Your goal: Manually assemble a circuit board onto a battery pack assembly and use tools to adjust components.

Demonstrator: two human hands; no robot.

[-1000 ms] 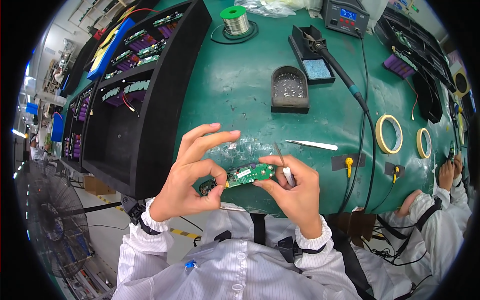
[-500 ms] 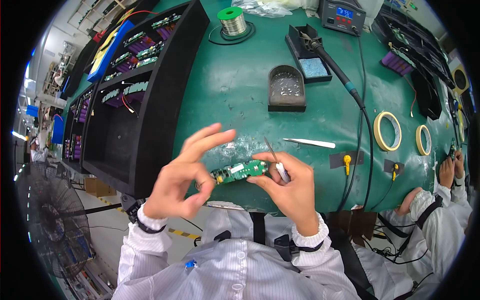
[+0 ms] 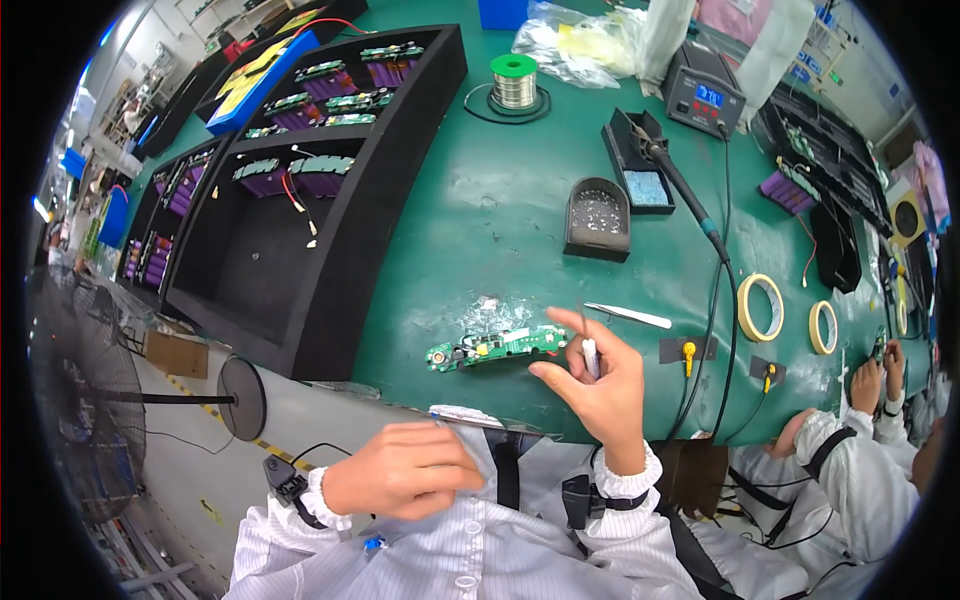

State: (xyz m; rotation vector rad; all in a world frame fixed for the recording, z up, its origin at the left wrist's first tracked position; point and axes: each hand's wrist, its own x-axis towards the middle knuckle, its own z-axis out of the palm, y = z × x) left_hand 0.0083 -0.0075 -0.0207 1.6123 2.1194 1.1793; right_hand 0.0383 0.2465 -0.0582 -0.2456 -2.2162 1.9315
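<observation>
A long green circuit board (image 3: 505, 345) with small parts on it lies on the green mat near the table's front edge. Just off its right end is my right hand (image 3: 612, 385), thumb and index finger spread. Its other fingers close round a slim pointed tool with a white handle (image 3: 590, 358); the tool's exact kind is unclear. My left hand (image 3: 405, 470) hovers over my lap, in front of the table edge. Its fingers are curled and pressed together, and whatever they may hold is hidden. White tweezers (image 3: 628, 316) lie beyond my right hand.
Black racks (image 3: 400, 190) with purple battery packs stand at left. Farther back are a solder spool (image 3: 514, 90), a solder tray (image 3: 597, 220), a soldering iron (image 3: 690, 190) and its station (image 3: 703, 90). Tape rolls (image 3: 760, 308) lie to the right, near another person's hands (image 3: 868, 385).
My left hand has left the board and drawn back toward my lap. The right thumb and finger have let go of the board, which now lies on the mat. The view has shifted.
</observation>
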